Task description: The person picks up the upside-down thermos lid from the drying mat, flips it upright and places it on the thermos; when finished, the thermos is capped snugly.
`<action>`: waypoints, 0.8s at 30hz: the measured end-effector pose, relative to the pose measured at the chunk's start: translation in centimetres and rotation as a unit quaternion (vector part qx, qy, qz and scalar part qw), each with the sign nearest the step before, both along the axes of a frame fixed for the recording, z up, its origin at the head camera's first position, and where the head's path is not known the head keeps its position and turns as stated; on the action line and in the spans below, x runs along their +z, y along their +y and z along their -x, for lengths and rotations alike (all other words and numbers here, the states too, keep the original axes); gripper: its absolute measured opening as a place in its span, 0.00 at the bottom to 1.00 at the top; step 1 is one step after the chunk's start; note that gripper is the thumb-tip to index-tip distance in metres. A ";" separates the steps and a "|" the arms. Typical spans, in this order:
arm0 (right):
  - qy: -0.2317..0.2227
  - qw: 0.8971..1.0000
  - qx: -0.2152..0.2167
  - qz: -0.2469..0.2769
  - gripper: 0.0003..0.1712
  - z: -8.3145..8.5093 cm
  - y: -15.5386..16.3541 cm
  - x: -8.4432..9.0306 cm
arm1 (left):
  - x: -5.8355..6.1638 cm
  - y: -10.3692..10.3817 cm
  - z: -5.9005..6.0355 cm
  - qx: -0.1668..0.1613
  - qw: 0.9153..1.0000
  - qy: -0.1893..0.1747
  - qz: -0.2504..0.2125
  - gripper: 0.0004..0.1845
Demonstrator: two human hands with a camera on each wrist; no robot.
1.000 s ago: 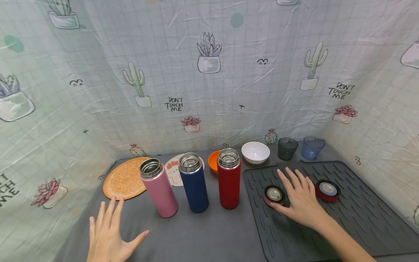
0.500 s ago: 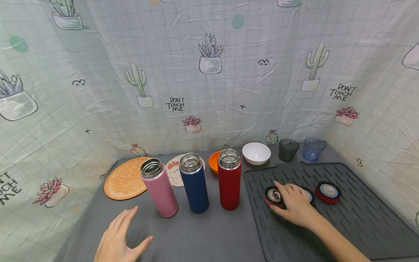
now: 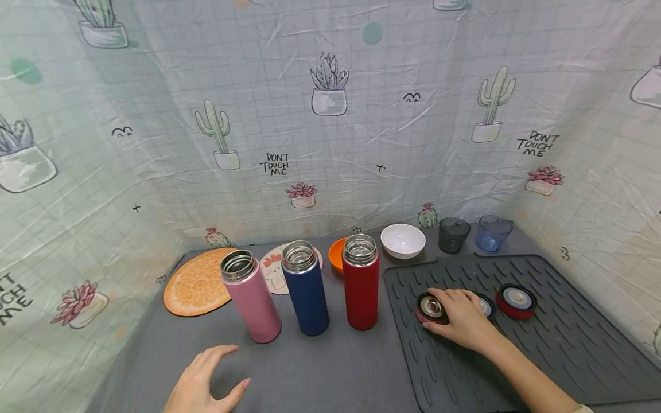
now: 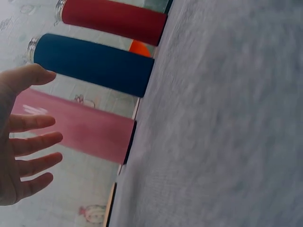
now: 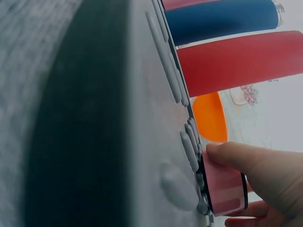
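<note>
Right hand clamped on pink lid, lying on ridged mat right of red bottle. Left hand spread, fingers apart, holding nothing, near pink bottle. Advisable: lift lid level, grip by rim; steady pink bottle beforehand.

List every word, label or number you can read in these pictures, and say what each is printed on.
"DON'T TOUCH ME": printed on the pale gridded cactus-print backdrop cloth, at centre.
"DON'T TOUCH ME": same cloth, on the right.
"...T ...UCH ME": same cloth, far left, its start cut off by the frame edge.
Pink, navy and red steel flasks, their lids, the bowls and cups: no lettering visible.
Round cartoon coaster: a picture only, no readable text.
</note>
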State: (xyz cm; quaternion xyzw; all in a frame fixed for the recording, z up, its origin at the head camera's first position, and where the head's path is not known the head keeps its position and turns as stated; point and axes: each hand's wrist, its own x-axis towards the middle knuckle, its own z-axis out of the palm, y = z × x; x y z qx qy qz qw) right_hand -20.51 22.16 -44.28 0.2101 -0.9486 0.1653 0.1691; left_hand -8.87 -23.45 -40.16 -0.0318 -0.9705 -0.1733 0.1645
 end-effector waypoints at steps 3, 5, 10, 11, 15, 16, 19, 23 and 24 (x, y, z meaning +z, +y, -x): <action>0.016 1.000 0.007 0.011 0.38 0.1 -0.1 -0.1 | 0.1 0.6 -0.2 -0.004 1.000 -0.014 0.006 0.29; 0.027 0.999 0.012 0.020 0.39 0.0 -0.2 -0.1 | 0.1 1.0 -0.2 -0.011 1.000 -0.021 0.008 0.27; 0.032 0.998 0.018 0.049 0.40 -0.4 -0.6 0.4 | 0.4 1.8 -0.1 -0.025 0.998 -0.054 0.003 0.24; 0.030 0.998 0.019 0.053 0.40 -0.5 -0.7 0.6 | 0.5 1.9 0.0 -0.026 0.998 -0.063 -0.001 0.24; 0.017 0.997 0.027 0.074 0.40 -1.3 -1.3 1.3 | 0.6 2.6 0.4 -0.031 0.995 -0.097 -0.022 0.26; 0.017 0.996 0.030 0.079 0.40 -1.4 -1.4 1.5 | 0.6 2.8 0.4 -0.034 0.994 -0.104 -0.029 0.26; 0.019 0.994 0.045 0.098 0.41 -2.0 -2.1 1.9 | 0.8 3.4 0.5 -0.047 0.993 -0.105 -0.041 0.25; 0.020 0.990 0.069 0.118 0.42 -2.8 -2.9 2.4 | 0.9 4.2 0.3 -0.061 0.996 -0.058 -0.032 0.22; 0.019 0.990 0.073 0.122 0.42 -3.0 -3.1 2.5 | 0.9 4.4 0.3 -0.062 0.997 -0.042 -0.028 0.21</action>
